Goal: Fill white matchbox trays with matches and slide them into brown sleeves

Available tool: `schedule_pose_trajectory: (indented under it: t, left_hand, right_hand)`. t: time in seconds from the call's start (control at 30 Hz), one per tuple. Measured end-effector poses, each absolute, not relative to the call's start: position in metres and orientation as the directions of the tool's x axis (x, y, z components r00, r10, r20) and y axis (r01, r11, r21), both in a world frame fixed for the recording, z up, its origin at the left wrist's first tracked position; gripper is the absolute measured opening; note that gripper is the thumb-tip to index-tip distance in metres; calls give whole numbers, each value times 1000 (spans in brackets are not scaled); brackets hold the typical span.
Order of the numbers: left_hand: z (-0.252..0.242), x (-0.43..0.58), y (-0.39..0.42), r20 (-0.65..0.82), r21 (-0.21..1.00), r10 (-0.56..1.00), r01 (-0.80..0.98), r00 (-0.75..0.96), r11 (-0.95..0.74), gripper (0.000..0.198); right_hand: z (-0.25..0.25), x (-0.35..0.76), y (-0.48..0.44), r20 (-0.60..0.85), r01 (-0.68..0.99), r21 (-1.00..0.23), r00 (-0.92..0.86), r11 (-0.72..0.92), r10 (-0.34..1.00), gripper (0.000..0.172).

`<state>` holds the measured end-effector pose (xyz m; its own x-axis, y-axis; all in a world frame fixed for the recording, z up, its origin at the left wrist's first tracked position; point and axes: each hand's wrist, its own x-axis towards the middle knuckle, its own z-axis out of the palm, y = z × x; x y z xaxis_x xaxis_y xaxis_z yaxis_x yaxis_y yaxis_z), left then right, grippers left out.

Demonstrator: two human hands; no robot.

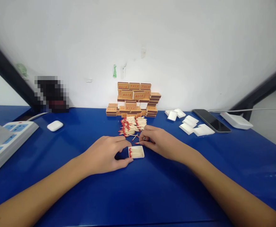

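A small white matchbox tray (136,152) lies on the blue table (138,189), with several red-tipped matches in it. My left hand (107,154) grips the tray's left end between thumb and fingers. My right hand (158,142) is closed in a pinch on a few matches just behind the tray's right side. A loose pile of matches (132,125) lies beyond both hands. Behind it stands a stack of orange matchboxes (134,99) against the white wall.
Several empty white trays (190,124) lie at the right, beside a black phone (211,120) and a white adapter (236,120) with a cable. At the left are a white earbud case (55,125) and a power strip (4,138).
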<state>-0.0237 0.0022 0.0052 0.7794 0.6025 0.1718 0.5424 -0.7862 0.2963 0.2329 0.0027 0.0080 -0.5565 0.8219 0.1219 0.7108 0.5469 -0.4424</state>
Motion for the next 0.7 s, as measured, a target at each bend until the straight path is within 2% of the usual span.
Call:
schedule_pose_trajectory:
  t: [0.17, 0.33, 0.57, 0.7]
  left_hand:
    - [6, -23, 3, 173, 298, 602, 541, 780, -786, 23]
    - [4, -23, 3, 186, 292, 610, 549, 770, -783, 24]
    - [5, -22, 5, 200, 310, 622, 553, 757, -773, 22]
    - [4, -23, 5, 197, 320, 618, 546, 761, -774, 19]
  right_hand:
    - [6, 233, 3, 84, 744, -409, -546, 529, 834, 15]
    - [14, 233, -7, 154, 729, -434, -518, 529, 841, 12]
    - [19, 211, -25, 90, 756, -272, -597, 596, 797, 13]
    - [15, 207, -26, 106, 755, -298, -582, 584, 806, 11]
